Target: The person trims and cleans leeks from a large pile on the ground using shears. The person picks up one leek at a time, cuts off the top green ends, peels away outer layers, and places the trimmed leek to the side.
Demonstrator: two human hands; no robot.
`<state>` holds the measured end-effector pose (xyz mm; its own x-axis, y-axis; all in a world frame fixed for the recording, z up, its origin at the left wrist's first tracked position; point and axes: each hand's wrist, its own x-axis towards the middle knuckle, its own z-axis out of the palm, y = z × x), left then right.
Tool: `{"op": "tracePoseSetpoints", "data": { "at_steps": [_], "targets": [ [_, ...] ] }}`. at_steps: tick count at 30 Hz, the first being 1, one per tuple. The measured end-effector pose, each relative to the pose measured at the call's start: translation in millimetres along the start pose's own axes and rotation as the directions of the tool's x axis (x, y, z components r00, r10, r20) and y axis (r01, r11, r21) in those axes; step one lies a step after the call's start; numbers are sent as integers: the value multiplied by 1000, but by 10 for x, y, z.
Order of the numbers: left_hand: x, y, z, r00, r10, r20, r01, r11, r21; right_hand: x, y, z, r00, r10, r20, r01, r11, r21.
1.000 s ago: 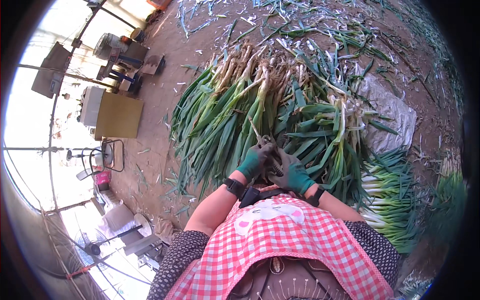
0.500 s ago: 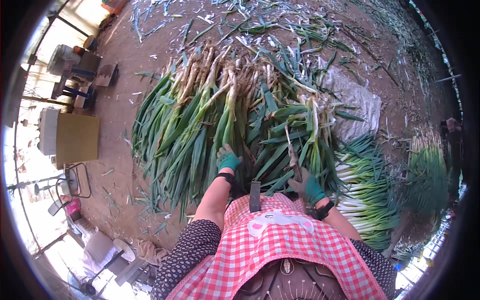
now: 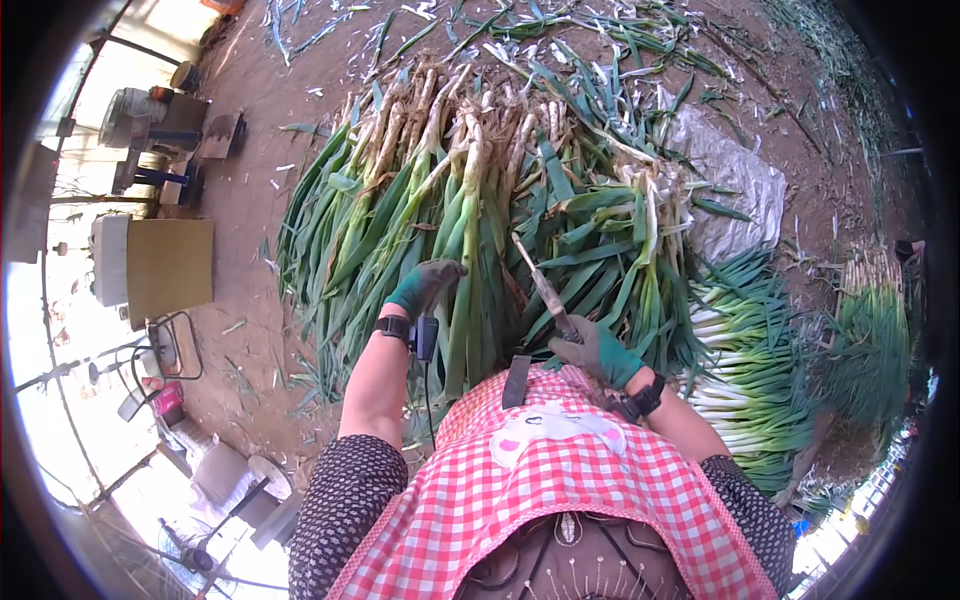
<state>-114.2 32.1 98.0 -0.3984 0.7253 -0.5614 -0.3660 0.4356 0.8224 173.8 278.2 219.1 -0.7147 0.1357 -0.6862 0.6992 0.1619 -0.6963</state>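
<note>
My left hand [image 3: 428, 286], in a green and grey glove, is over the pile of long green onions [image 3: 360, 240]. Its fingers stretch to the right, and their tips overlap a thick pale-green stalk [image 3: 466, 230]; I see no firm grip on it. Gloved the same way, my right hand [image 3: 597, 355] is closed round the lower end of a slim knife-like tool [image 3: 545, 290]. The tool slants up and to the left above the dark leaves, its thin pale tip near the middle of the pile. Roots and brown stems point to the far side.
Neatly laid onions with white stems [image 3: 735, 370] lie to the right, beside a white plastic sheet [image 3: 735, 190]. Another bundle [image 3: 872, 330] stands farther right. Leaf scraps [image 3: 620, 45] litter the far ground. A cardboard box [image 3: 170, 275] and a metal-framed chair [image 3: 175, 350] are at the left.
My left hand has moved left and up, and turned so its fingers point right. The tool in my right hand has tilted to the left. The whole view has shifted slightly.
</note>
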Motion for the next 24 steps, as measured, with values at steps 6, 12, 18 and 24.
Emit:
{"op": "tracePoseSetpoints", "data": {
  "at_steps": [6, 12, 18, 24],
  "targets": [
    [-108, -508, 95, 859, -129, -496, 254, 947, 195, 499, -424, 229, 996, 47, 82, -30, 980, -196],
    [157, -385, 695, 655, -196, -730, 590, 736, 332, 647, -228, 343, 991, 106, 78, -74, 938, -340],
    [25, -569, 26, 920, -161, -358, 351, 748, 564, 468, -345, 265, 999, 22, 30, -12, 953, -302],
    [-449, -253, 78, 921, 328, 213, -379, 618, 689, 379, -547, 149, 1000, -6, 9, 9, 948, -318]
  ]
}}
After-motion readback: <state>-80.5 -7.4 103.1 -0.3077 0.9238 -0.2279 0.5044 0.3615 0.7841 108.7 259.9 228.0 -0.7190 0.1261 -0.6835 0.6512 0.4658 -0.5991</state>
